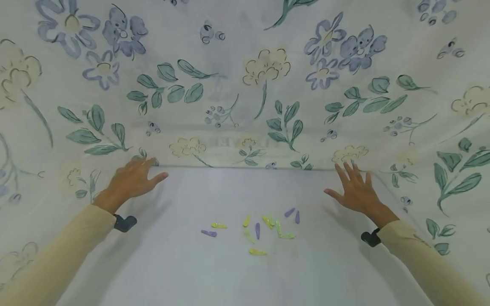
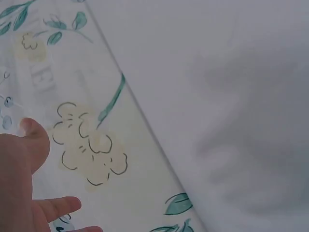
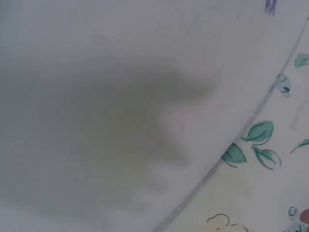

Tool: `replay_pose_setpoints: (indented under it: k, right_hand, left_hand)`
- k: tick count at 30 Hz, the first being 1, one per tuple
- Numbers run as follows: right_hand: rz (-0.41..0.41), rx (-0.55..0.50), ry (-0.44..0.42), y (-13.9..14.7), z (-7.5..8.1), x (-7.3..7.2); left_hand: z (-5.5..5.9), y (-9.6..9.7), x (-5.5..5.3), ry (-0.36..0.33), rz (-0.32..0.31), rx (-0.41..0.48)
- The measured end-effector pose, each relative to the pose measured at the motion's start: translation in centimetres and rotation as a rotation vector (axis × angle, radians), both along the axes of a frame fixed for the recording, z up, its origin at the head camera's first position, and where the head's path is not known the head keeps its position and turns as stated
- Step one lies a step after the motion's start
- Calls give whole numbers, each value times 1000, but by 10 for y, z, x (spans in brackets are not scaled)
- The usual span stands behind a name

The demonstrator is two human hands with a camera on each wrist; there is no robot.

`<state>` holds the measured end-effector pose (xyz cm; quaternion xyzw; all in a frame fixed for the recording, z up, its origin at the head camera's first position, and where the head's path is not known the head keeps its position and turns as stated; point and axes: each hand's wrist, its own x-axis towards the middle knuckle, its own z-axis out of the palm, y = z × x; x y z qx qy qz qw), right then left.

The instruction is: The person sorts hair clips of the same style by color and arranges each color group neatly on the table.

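My left hand (image 1: 132,179) hovers over the far left of the white tabletop with fingers extended and thumb held out, holding nothing. In the left wrist view its thumb and a few fingers show at the lower left, over the flowered cloth. At the far right, my right hand (image 1: 357,192) is spread with nothing in it. Only a sliver of a fingertip enters the right wrist view. Between the hands lie several small snap hair clips: purple (image 1: 209,233), yellow (image 1: 258,252) and light green (image 1: 286,236). Both hands are well apart from the clips.
A white cloth (image 1: 218,91) printed with flowers and leaves hangs behind the white table (image 1: 183,276) and along its sides. Each wrist wears a black strap camera, the left one (image 1: 125,223) and the right one (image 1: 370,238). Shadows of the arms fall on the table.
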<state>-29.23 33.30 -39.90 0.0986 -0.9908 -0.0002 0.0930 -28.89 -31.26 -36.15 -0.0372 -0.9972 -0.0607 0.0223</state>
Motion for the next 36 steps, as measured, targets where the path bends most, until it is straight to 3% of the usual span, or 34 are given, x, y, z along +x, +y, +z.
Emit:
replay_pose_setpoints:
  k: [9,19,26,36]
  right_hand:
    - [91,-17,97,-22,2,9]
    - [144,-82,56,-49,3,19]
    - [207,-140,55,-63,-2,26]
    - [268,-200,34,-81,-3,41]
  left_hand:
    - [-1,14,11,-11,-13,-22]
    - [-4,28,18,63,-86,-49]
    - [-7,38,25,19,-143,14]
    - [-12,55,34,27,-211,63]
